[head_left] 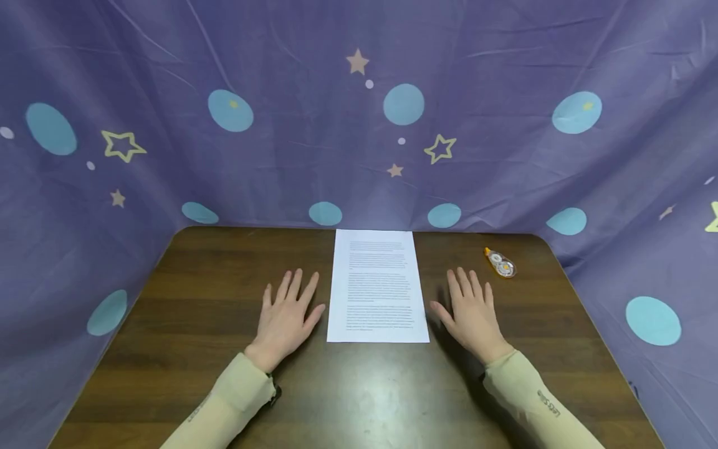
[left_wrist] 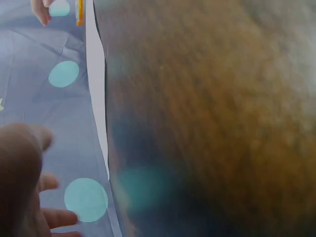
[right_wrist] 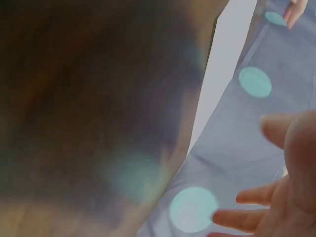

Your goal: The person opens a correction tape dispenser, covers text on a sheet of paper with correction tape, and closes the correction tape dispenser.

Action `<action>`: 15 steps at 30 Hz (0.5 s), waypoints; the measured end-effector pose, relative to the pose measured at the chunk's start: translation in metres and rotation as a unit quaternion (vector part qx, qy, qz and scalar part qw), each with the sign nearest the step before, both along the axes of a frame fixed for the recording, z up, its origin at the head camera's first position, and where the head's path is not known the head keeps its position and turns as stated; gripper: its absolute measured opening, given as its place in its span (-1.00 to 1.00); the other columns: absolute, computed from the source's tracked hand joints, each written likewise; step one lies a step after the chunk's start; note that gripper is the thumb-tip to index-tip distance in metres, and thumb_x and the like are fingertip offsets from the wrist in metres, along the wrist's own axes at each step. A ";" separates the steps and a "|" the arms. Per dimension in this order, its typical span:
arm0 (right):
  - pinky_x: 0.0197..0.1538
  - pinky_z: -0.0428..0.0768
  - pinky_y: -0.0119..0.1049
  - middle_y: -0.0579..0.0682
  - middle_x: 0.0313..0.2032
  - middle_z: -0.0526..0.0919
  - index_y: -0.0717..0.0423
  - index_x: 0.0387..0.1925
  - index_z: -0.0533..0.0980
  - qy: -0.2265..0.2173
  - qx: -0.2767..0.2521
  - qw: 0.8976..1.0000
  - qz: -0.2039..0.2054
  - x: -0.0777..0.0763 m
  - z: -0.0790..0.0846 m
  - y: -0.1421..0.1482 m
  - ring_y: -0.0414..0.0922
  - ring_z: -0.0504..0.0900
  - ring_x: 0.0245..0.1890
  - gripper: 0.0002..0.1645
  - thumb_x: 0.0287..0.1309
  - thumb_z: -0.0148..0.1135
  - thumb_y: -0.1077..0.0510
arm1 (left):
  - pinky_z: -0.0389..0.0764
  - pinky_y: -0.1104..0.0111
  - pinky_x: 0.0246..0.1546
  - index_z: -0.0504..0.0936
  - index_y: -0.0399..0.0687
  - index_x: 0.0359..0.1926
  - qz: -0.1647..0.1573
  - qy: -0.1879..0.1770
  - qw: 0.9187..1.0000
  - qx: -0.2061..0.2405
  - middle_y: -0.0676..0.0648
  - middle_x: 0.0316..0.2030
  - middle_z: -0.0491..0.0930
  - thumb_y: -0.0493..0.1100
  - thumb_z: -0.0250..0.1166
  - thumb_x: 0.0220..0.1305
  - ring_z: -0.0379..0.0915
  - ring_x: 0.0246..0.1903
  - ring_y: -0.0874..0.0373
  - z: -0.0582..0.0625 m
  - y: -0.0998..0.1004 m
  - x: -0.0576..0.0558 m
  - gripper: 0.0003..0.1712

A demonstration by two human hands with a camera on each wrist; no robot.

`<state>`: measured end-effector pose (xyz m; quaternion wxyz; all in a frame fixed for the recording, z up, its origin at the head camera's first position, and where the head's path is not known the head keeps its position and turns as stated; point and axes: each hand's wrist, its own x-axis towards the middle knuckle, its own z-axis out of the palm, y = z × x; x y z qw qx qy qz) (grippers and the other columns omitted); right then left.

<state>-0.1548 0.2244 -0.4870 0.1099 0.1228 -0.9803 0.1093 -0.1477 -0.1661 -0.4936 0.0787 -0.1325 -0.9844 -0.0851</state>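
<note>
A printed sheet of paper (head_left: pixel 377 287) lies flat on the brown wooden table, its far edge near the table's back edge. To its left is my left hand (head_left: pixel 286 319), palm down with fingers spread, apart from the paper. On the other side my right hand (head_left: pixel 471 316) is held the same way, also holding nothing. Beyond the right fingertips lies a correction tape (head_left: pixel 501 263) with a clear body and an orange tip. In the wrist views the paper shows as a thin white strip (left_wrist: pixel 97 79), and the left fingers (left_wrist: pixel 59 217) and right fingers (right_wrist: pixel 242 219) look straight or slightly bent.
The wooden table (head_left: pixel 359 393) has rounded back corners and a glare spot at the front. A purple curtain (head_left: pixel 314 137) with blue dots and stars hangs behind it and on both sides. Light sleeves cover both forearms, and a dark band (head_left: pixel 275 391) shows at the left wrist.
</note>
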 end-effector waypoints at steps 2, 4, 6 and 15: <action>0.29 0.34 0.41 0.47 0.30 0.48 0.43 0.43 0.31 0.017 -0.005 1.000 0.005 -0.007 0.001 0.008 0.43 0.42 0.32 -0.14 0.40 0.30 -0.10 | 0.25 -0.36 0.32 0.38 -0.04 0.54 -0.005 0.019 1.000 -0.003 -0.36 0.46 0.35 0.18 0.17 0.53 0.23 0.46 -0.30 0.000 0.000 0.000 -0.29; 0.14 0.49 0.36 0.49 0.13 0.58 0.50 0.34 0.36 0.022 -0.015 1.000 0.005 -0.014 0.001 0.019 0.45 0.54 0.13 -0.23 0.38 0.32 -0.01 | 0.39 -0.31 0.22 0.52 -0.12 0.41 -0.010 0.045 0.999 -0.003 -0.35 0.30 0.52 0.12 0.23 0.51 0.41 0.31 -0.29 -0.001 -0.001 0.001 -0.38; 0.00 0.56 0.32 0.49 -0.01 0.62 0.53 0.25 0.41 0.009 -0.027 1.000 0.001 -0.022 0.002 0.031 0.44 0.60 -0.01 -0.33 0.38 0.30 0.05 | 0.50 -0.23 0.08 0.65 -0.18 0.23 -0.017 0.074 0.997 0.002 -0.30 0.10 0.65 0.06 0.28 0.48 0.55 0.12 -0.25 0.000 -0.001 0.002 -0.50; -0.29 0.62 0.33 0.46 -0.14 0.64 0.46 0.02 0.52 -0.057 -0.010 0.997 -0.049 -0.058 0.012 0.079 0.43 0.66 -0.16 -0.54 0.40 0.26 0.08 | 0.58 -0.02 -0.28 0.75 -0.19 -0.05 -0.022 0.102 0.994 0.014 -0.18 -0.21 0.73 -0.01 0.31 0.45 0.64 -0.21 -0.13 0.006 -0.001 0.005 -0.67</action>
